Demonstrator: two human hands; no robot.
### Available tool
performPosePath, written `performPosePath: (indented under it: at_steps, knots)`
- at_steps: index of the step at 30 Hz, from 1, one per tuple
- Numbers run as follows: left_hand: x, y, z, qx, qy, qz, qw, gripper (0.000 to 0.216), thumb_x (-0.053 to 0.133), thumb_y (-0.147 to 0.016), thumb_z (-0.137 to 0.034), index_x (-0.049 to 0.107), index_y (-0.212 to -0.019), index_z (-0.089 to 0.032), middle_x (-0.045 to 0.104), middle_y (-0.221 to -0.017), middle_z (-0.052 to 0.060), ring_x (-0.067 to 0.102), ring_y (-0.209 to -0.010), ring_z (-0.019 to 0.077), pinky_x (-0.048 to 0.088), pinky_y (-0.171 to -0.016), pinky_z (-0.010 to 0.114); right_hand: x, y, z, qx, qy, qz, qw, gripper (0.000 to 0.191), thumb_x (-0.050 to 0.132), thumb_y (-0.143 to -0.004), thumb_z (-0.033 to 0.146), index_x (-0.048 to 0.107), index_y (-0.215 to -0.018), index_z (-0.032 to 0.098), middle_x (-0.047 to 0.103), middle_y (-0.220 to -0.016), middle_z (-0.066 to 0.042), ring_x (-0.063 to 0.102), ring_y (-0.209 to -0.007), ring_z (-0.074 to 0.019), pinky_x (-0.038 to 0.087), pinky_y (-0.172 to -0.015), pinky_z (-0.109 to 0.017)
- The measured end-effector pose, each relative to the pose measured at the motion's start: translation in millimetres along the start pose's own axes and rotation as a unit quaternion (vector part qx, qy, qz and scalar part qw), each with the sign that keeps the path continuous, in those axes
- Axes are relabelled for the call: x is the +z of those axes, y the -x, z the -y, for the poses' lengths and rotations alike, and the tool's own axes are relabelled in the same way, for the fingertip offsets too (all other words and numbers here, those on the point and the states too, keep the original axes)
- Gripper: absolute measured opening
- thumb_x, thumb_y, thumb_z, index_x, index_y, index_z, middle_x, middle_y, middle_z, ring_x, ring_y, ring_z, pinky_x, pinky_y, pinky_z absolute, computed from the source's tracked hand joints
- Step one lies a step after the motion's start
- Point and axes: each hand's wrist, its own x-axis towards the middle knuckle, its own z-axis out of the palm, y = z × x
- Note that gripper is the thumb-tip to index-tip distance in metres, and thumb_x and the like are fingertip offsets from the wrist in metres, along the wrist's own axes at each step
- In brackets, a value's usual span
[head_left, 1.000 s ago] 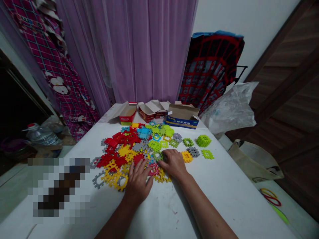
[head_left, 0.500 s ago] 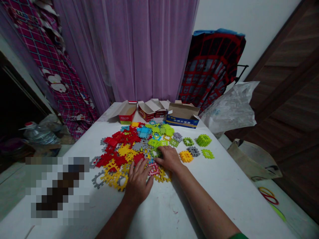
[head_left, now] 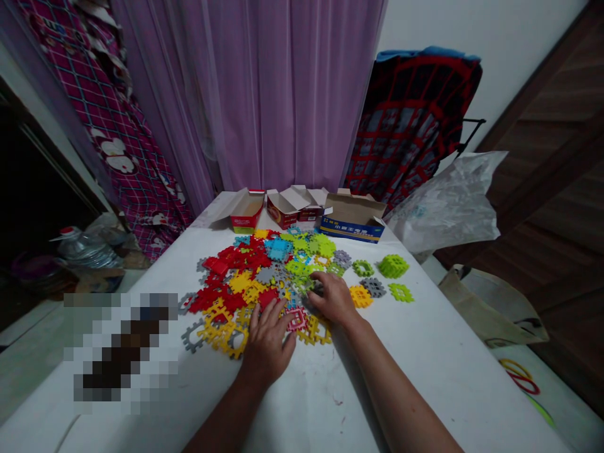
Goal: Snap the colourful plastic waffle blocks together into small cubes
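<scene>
A heap of flat plastic interlocking tiles with notched edges, in red, yellow, green, blue and grey, covers the middle of the table. On its near side rests my left hand [head_left: 268, 343], palm down and fingers spread, its tips touching a red tile [head_left: 268, 296]. A pink tile [head_left: 297, 319] lies just right of those fingers. My right hand [head_left: 334, 297] is over the heap's right side, thumb and fingers curved and apart, near green tiles [head_left: 298, 269]. Nothing shows between them; its other fingertips are hidden.
Open cardboard boxes stand along the far edge: a red one [head_left: 248, 220], dark red ones [head_left: 282, 217] and a blue one [head_left: 352, 229]. To the right lie a stack of green tiles [head_left: 393, 267], a grey tile [head_left: 373, 287] and an orange-yellow stack [head_left: 361, 296]. A plastic bag [head_left: 453, 204] hangs beside the table.
My right hand has opened its fingers slightly and drawn back a little from the green tiles. My left hand stays on the heap. The view has shifted slightly.
</scene>
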Motion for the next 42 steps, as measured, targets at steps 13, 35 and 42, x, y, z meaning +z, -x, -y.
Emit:
performPosePath:
  at_steps: [13,35,42]
  knots:
    - [3,2,4,0.002,-0.012,0.022,1.000,0.031,0.056,-0.089,-0.026,0.066,-0.118,-0.027,0.060,-0.142,0.007,0.052,-0.134,0.0274,0.029,-0.119,0.055,-12,4,-26,0.027,0.030,-0.050,0.998,0.035,0.062,-0.082,0.037,0.068,-0.114,0.023,0.071,-0.109,-0.008,0.060,-0.105,-0.0251,0.040,-0.094,-0.036]
    - [5,-1,11,0.038,-0.067,0.033,0.996,0.029,0.056,-0.088,-0.026,0.067,-0.116,-0.029,0.063,-0.137,0.007,0.058,-0.127,0.0296,0.038,-0.112,0.057,-65,-20,-111,0.220,0.178,-0.013,0.959,0.040,0.055,-0.090,0.038,0.065,-0.124,0.020,0.071,-0.112,-0.013,0.060,-0.115,-0.0284,0.045,-0.086,-0.035]
    - [6,0,11,0.039,-0.065,0.031,0.997,0.029,0.057,-0.088,-0.027,0.068,-0.115,-0.028,0.064,-0.137,0.007,0.058,-0.128,0.0292,0.034,-0.115,0.056,-62,-23,-115,0.225,0.184,0.000,0.957,0.041,0.053,-0.090,0.038,0.065,-0.125,0.021,0.071,-0.115,-0.013,0.061,-0.115,-0.0274,0.047,-0.084,-0.034]
